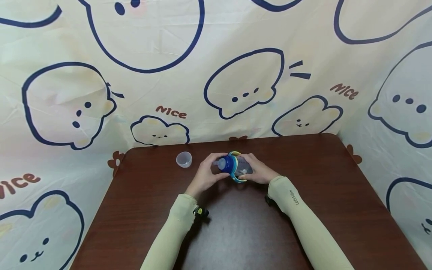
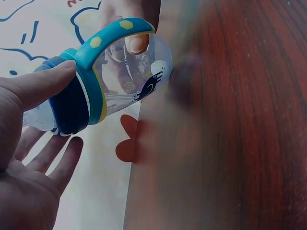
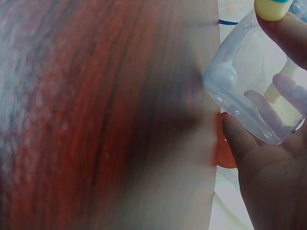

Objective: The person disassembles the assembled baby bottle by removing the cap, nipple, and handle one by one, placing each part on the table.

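Note:
Both hands hold a baby bottle (image 1: 243, 167) on its side above the table. It has a clear body, a dark blue collar (image 2: 72, 100) and a teal ring with two handles (image 2: 115, 36) dotted yellow. My left hand (image 1: 206, 175) pinches the blue collar between thumb and fingers, at the nipple end, which points left. Around the clear body, near its base (image 3: 249, 115), curls my right hand (image 1: 260, 170). A pale weighted piece (image 3: 223, 76) shows inside the bottle. Left of the hands, a small translucent cap (image 1: 183, 159) lies on the table.
The dark brown wooden table (image 1: 236, 232) ends at a back edge just beyond the hands. A cream cloth (image 1: 162, 90) with blue cartoon outlines hangs behind it and at both sides.

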`<control>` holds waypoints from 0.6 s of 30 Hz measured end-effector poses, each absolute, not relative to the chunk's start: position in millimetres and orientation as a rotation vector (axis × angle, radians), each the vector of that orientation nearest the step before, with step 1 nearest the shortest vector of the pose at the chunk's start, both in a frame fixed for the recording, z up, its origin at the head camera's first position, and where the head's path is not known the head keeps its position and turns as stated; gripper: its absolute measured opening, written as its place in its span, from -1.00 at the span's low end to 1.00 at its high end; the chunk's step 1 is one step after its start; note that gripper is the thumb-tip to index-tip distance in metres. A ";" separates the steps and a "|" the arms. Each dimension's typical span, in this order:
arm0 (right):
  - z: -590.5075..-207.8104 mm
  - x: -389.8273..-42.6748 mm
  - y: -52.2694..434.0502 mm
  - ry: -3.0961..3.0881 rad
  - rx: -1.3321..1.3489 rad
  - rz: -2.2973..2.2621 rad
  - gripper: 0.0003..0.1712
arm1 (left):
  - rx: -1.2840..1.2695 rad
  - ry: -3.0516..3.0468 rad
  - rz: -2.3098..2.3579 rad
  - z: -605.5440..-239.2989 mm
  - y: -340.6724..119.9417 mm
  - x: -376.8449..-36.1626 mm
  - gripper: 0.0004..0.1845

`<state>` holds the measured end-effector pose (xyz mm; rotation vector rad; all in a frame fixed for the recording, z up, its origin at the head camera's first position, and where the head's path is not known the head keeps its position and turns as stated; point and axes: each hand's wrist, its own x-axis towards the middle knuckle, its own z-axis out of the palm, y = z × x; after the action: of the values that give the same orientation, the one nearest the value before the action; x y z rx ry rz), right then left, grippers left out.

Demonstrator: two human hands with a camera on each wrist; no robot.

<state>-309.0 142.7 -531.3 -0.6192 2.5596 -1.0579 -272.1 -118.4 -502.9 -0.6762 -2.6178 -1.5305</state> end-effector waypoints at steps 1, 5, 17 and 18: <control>-530.9 -308.6 142.6 2.560 -0.617 -1.060 -0.02 | -0.674 -2.614 -1.538 -502.9 -118.1 -272.0 -0.26; -531.4 -307.3 141.8 2.558 -0.616 -1.060 -0.03 | -0.656 -2.610 -1.547 -503.5 -117.7 -270.6 -0.28; -534.0 -309.5 142.5 2.568 -0.609 -1.050 -0.02 | -0.600 -2.594 -1.529 -504.2 -114.5 -271.4 -0.30; -534.4 -310.0 142.7 2.568 -0.602 -1.051 -0.02 | -0.600 -2.590 -1.529 -503.9 -114.2 -271.6 -0.30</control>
<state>-310.0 142.7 -534.4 -0.6016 2.5680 -1.0506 -271.6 -114.2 -503.9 -0.5998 -2.5899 -1.5287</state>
